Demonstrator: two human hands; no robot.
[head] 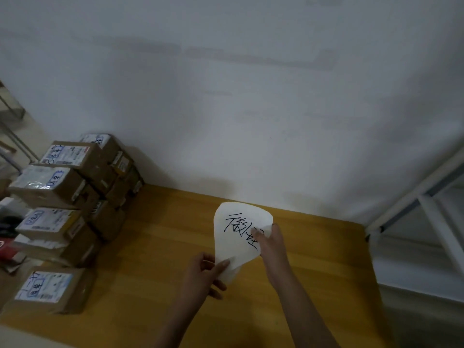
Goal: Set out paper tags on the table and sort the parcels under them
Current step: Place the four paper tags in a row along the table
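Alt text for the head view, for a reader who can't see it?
Two hands hold a white paper tag with black handwriting over a wooden table, the left hand pinching its near edge, the right hand its right side. Labelled cardboard parcels are stacked at the table's left, against a white wall.

- A plain white wall (251, 96) fills the upper part of the view.
- A white metal shelf frame (426, 197) stands at the right, against the wall.
- Grey rack bars (12, 136) slant in at the far left edge.
- Something red (6, 248) lies low at the left edge, too blurred to identify.
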